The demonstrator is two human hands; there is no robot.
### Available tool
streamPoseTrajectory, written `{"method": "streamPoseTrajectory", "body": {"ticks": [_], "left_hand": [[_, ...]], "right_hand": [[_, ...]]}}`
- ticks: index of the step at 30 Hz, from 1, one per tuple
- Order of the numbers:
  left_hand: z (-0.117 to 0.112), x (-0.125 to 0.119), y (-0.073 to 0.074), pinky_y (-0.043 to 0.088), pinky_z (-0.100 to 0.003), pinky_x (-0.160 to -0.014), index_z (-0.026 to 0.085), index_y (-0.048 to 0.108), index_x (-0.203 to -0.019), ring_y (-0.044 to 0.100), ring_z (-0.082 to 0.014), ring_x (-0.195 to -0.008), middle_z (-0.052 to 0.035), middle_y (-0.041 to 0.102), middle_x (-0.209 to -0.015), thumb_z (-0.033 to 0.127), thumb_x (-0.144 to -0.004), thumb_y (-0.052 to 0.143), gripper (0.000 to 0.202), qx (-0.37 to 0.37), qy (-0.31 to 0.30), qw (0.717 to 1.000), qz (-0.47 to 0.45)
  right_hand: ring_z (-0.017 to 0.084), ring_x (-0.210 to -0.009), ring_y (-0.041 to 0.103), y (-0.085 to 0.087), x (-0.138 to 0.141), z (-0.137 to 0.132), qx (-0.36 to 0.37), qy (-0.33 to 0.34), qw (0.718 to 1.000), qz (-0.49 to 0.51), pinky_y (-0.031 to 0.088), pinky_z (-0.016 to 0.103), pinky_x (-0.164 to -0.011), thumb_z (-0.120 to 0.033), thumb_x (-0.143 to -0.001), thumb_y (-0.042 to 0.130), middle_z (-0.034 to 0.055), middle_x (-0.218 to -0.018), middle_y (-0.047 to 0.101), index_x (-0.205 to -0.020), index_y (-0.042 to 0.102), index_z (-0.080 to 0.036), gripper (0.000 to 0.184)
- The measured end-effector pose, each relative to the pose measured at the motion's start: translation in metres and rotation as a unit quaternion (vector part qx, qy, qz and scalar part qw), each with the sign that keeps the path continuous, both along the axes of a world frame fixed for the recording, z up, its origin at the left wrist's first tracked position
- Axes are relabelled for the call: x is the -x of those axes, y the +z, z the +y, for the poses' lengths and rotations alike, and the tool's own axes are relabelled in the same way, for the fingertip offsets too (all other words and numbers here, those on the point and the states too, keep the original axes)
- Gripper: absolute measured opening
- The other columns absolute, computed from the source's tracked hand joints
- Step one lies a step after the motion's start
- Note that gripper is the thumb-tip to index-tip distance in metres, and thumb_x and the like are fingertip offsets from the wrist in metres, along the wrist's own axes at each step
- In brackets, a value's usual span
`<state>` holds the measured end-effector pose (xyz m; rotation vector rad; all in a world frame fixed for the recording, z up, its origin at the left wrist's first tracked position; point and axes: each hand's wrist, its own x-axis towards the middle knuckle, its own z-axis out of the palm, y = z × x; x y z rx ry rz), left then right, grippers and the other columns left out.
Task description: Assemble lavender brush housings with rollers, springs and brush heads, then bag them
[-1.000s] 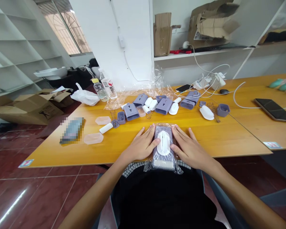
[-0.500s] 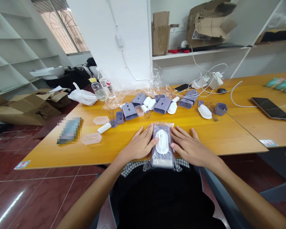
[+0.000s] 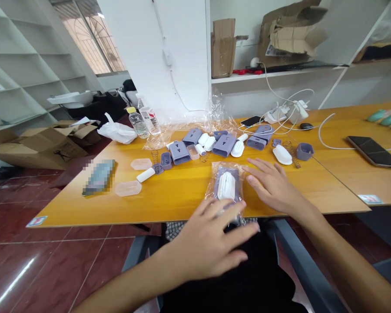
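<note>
A clear plastic bag (image 3: 211,184) lies at the table's front edge with a purple housing (image 3: 237,176) and a white oval part (image 3: 226,186) inside. My left hand (image 3: 211,237) hovers over the bag's near end, fingers spread, hiding that end. I cannot tell whether its fingertips touch the plastic. On the bag's right side is my right hand (image 3: 273,184), its fingers stretched out beside the plastic and holding nothing. Behind the bag lie several purple housings (image 3: 180,153), white oval parts (image 3: 237,148), a white cylinder (image 3: 146,175) and thin springs (image 3: 154,156).
Two translucent trays (image 3: 128,188) lie at the left, near a pixelated flat item (image 3: 99,177). Bottles (image 3: 138,124) and a white plastic bag (image 3: 117,130) stand at the back left. White cables (image 3: 288,102), a phone (image 3: 251,121) and a tablet (image 3: 376,151) lie at the right.
My left hand has come off the bag's left side and moved toward me, over its near end. My right hand has shifted slightly right. The bag sits a little farther from me.
</note>
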<state>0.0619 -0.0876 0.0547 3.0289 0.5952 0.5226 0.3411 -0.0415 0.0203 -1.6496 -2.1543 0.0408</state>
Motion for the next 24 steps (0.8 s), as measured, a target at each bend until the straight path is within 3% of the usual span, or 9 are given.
{"method": "streamPoseTrajectory", "body": {"ticks": [4,7,9,12,15,18,24], "left_hand": [[0.002,0.002,-0.023,0.024,-0.064,-0.132,0.027,0.073,-0.131,0.052,-0.0332,-0.148,-0.008,0.065,-0.154,0.047,-0.106,0.062,0.033,-0.04,-0.025,0.998,0.042],[0.026,0.014,-0.028,0.016,-0.068,-0.132,0.024,0.078,-0.11,0.056,-0.0343,-0.144,-0.009,0.074,-0.138,0.048,-0.11,0.056,0.032,-0.039,0.037,0.998,0.029],[0.043,0.026,-0.026,0.019,-0.069,-0.131,0.024,0.079,-0.104,0.058,-0.0343,-0.143,-0.0091,0.078,-0.127,0.046,-0.111,0.054,0.034,-0.027,0.09,0.995,0.026],[0.065,0.046,-0.025,0.031,-0.069,-0.125,0.023,0.077,-0.113,0.057,-0.0349,-0.145,-0.0102,0.077,-0.129,0.042,-0.111,0.054,0.03,-0.015,0.145,0.989,0.031],[0.081,0.06,-0.03,0.043,-0.065,-0.118,0.023,0.076,-0.113,0.054,-0.0356,-0.149,-0.0107,0.072,-0.14,0.038,-0.11,0.055,0.026,0.001,0.148,0.989,0.007],[0.09,0.066,-0.036,0.052,-0.058,-0.114,0.023,0.075,-0.111,0.06,-0.0315,-0.143,-0.01,0.072,-0.139,0.033,-0.11,0.054,0.023,0.009,0.13,0.989,-0.075],[0.101,0.076,-0.038,0.056,-0.052,-0.112,0.023,0.071,-0.12,0.069,-0.0272,-0.127,-0.0113,0.073,-0.133,0.03,-0.11,0.053,0.022,0.018,0.177,0.967,-0.182]], "right_hand": [[0.041,-0.163,0.034,0.009,0.006,0.025,0.032,0.072,0.997,0.001,0.027,0.083,-0.122,-0.056,-0.113,0.025,0.0029,-0.174,0.045,-0.156,0.059,-0.038,0.057],[0.042,-0.159,0.039,0.007,0.013,0.036,0.047,0.074,0.996,-0.002,0.025,0.085,-0.12,-0.058,-0.113,0.025,0.004,-0.169,0.052,-0.155,0.061,-0.036,0.059],[0.041,-0.154,0.046,0.001,0.015,0.036,0.042,0.059,0.997,0.006,0.026,0.084,-0.121,-0.057,-0.113,0.025,0.0066,-0.163,0.059,-0.154,0.061,-0.033,0.06],[0.039,-0.149,0.052,-0.008,0.014,0.03,0.036,0.049,0.998,0.01,0.031,0.079,-0.121,-0.054,-0.113,0.025,0.0102,-0.157,0.063,-0.156,0.06,-0.032,0.059],[0.036,-0.148,0.054,-0.013,0.014,0.025,0.031,0.061,0.998,0.008,0.033,0.073,-0.123,-0.051,-0.114,0.026,0.0097,-0.158,0.062,-0.158,0.056,-0.033,0.056],[0.035,-0.149,0.053,-0.016,0.014,0.024,0.015,0.064,0.998,0.018,0.035,0.069,-0.123,-0.049,-0.114,0.028,0.0098,-0.16,0.059,-0.161,0.051,-0.033,0.055],[0.036,-0.15,0.05,-0.021,0.008,0.027,-0.021,0.064,0.997,0.04,0.039,0.065,-0.122,-0.048,-0.114,0.03,0.0134,-0.162,0.056,-0.158,0.054,-0.027,0.054]]}}
